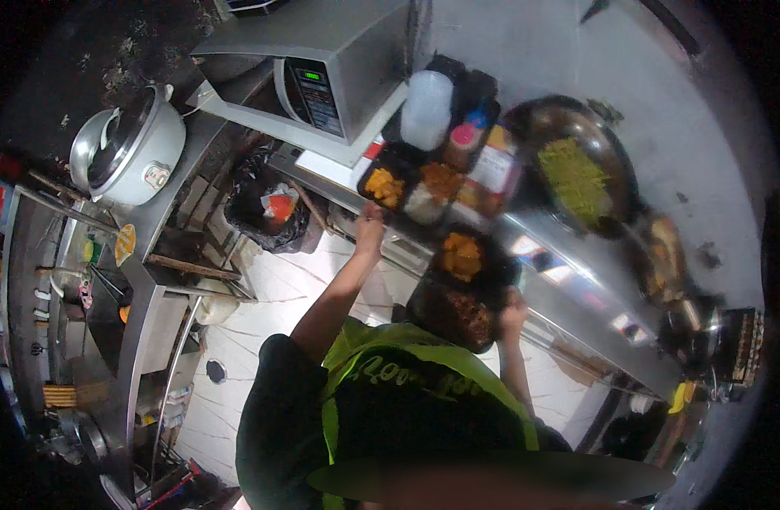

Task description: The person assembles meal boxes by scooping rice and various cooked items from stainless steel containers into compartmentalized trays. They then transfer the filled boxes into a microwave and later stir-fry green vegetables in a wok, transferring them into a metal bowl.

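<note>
My left hand (369,229) is closed at the near left corner of a black takeaway container (390,206), which holds orange-yellow chunks (384,187), white rice (425,205) and a reddish-brown dish (442,179). Held by its right side in my right hand (513,314) is a second black takeaway container (421,299), close to my chest. Orange chunks (461,256) fill its far part, and dark brown minced-looking food (465,314) lies nearer me. The right fingertips are partly hidden and blurred.
A microwave (322,59) stands at the back left, beside a translucent white tub (426,109) and a pink-capped bottle (463,138). To the right, a wok (611,136) holds green strips. A lined bin (275,223) and a rice cooker (143,153) are at left.
</note>
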The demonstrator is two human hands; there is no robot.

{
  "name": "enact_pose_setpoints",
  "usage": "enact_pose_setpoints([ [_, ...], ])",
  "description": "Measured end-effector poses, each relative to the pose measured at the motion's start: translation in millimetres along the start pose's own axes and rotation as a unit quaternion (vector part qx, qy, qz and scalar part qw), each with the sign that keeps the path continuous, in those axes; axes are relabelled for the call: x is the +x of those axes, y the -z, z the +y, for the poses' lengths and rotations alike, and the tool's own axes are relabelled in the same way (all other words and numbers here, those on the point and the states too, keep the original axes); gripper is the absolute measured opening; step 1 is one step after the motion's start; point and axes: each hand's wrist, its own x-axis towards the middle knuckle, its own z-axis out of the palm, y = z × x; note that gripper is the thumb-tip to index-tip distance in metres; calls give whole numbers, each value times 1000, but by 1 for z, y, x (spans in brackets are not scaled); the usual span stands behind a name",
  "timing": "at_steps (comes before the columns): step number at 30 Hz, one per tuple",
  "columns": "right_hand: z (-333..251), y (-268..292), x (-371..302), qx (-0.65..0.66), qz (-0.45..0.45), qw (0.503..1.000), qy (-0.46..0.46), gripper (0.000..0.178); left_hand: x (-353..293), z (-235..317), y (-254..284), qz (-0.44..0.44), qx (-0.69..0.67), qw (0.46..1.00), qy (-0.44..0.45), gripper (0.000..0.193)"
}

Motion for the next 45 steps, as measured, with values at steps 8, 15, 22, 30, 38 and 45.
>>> enact_pose_setpoints([
  [8, -16, -78, -25, -53, 128, 990, 7, 34, 174, 133, 105, 100, 152, 878, -443, 65],
  [15, -55, -197, -61, 4, 215, 976, -27, 39, 244, 136, 91, 44, 268, 860, -432, 83],
  [22, -74, -285, -68, -75, 244, 967, -13, 41, 238, 148, 110, 71, 280, 893, -344, 68],
  [30, -76, -359, -23, -160, 132, 978, 13, 41, 181, 137, 266, 34, 163, 923, -346, 77],
  [38, -95, -548, 46, -114, -52, 991, 54, 41, 156, 154, 427, 271, 121, 868, -399, 86],
  [45, -49, -717, 235, 6, 109, 992, 67, 26, 152, 197, 467, 189, 84, 889, -408, 89],
])
